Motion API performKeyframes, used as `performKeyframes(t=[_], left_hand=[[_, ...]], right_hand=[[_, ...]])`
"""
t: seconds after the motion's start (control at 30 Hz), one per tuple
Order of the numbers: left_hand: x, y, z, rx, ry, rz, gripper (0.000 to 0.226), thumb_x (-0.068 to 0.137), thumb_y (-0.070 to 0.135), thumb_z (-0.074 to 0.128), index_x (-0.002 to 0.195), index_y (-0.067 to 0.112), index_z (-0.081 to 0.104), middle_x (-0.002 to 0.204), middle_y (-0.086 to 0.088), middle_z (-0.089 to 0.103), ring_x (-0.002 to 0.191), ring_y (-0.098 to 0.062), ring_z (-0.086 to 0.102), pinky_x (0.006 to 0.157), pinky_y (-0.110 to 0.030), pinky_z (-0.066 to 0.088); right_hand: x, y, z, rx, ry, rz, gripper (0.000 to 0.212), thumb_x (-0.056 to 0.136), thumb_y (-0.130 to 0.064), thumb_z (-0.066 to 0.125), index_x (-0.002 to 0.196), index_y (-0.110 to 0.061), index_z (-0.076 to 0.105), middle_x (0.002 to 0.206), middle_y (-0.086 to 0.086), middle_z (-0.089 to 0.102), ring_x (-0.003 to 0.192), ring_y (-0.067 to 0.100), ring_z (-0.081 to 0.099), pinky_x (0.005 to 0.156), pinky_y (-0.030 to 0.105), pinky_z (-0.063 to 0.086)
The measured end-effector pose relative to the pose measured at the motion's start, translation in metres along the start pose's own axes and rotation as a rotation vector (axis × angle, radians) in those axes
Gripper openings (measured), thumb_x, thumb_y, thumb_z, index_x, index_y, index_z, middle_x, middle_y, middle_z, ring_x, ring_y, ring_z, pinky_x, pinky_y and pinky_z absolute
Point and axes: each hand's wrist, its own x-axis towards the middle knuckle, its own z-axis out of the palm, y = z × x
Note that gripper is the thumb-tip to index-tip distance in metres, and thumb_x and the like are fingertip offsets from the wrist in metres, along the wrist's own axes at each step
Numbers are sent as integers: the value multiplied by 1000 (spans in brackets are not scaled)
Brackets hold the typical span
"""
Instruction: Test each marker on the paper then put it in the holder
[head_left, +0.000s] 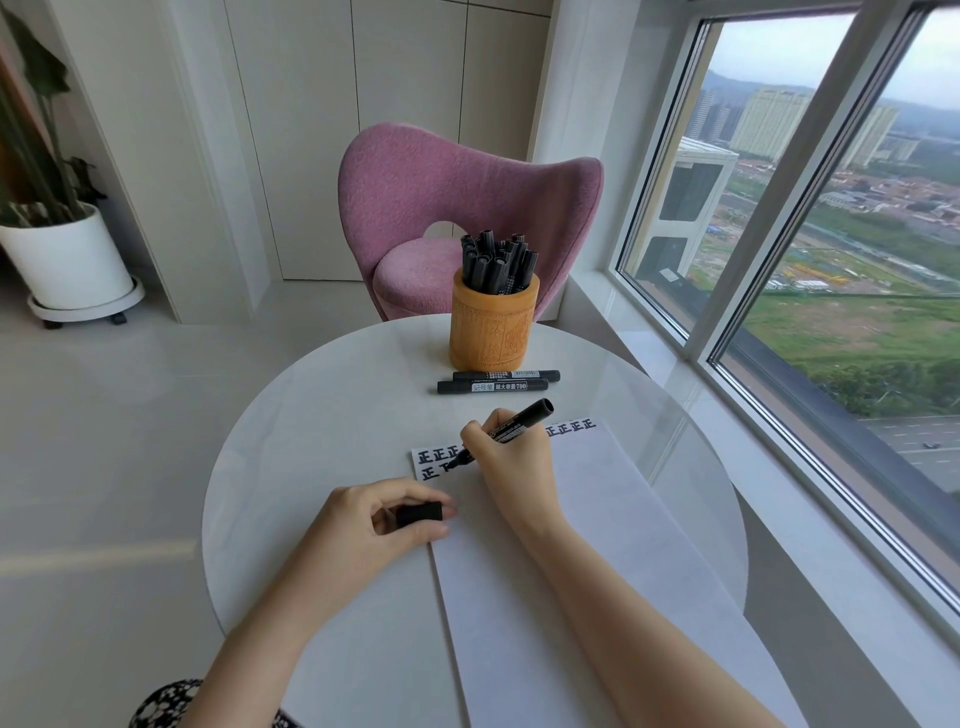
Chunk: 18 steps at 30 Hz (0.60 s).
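A round white tabletop (322, 415) carries a carved, honey-coloured wooden cylinder holder (492, 327) near its far edge. The holder stands upright and is packed with a cluster of black markers (496, 262), their ends sticking up above the rim. Just in front of it, two capped black markers with white labels (493, 386) lie flat, side by side and touching.

A long white sheet of paper (597, 545) runs from the near edge toward the middle of the tabletop, with a row of bold black characters along its far edge. The right hand (511, 467) has its fingers curled tight round an uncapped black marker (530, 415), whose tip is down on the paper at the sheet's far left corner. The left hand (374, 530) rests at the paper's left edge, pinching a short black cap (418, 513) between thumb and fingers.

Beyond the far edge stands a pink upholstered chair (441, 182).
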Motion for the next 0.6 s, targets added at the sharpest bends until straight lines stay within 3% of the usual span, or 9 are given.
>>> performKeyframes(t=[0.23, 0.43, 0.6], left_hand=[[0, 1, 0, 10, 0, 6, 20, 74, 7, 76, 87, 22, 73, 88, 11, 76, 90, -3, 69, 80, -7, 46], [-2, 1, -1, -3, 3, 5, 21, 74, 7, 76, 84, 26, 75, 88, 10, 76, 90, -3, 69, 81, -8, 47], [-1, 2, 0, -4, -1, 5, 22, 74, 6, 76, 83, 26, 75, 88, 10, 76, 89, -3, 69, 82, -8, 47]], right_hand=[[0, 0, -2, 26, 13, 25, 24, 80, -4, 57, 60, -7, 45, 49, -6, 38, 48, 5, 32, 46, 13, 28], [-1, 0, 0, 35, -5, 15, 25, 81, -6, 58, 63, 6, 45, 57, 5, 39, 52, 8, 33, 48, 16, 28], [-2, -1, 1, 12, -24, 4, 26, 82, -5, 58, 60, -5, 45, 48, -6, 36, 47, 5, 31, 47, 14, 29]])
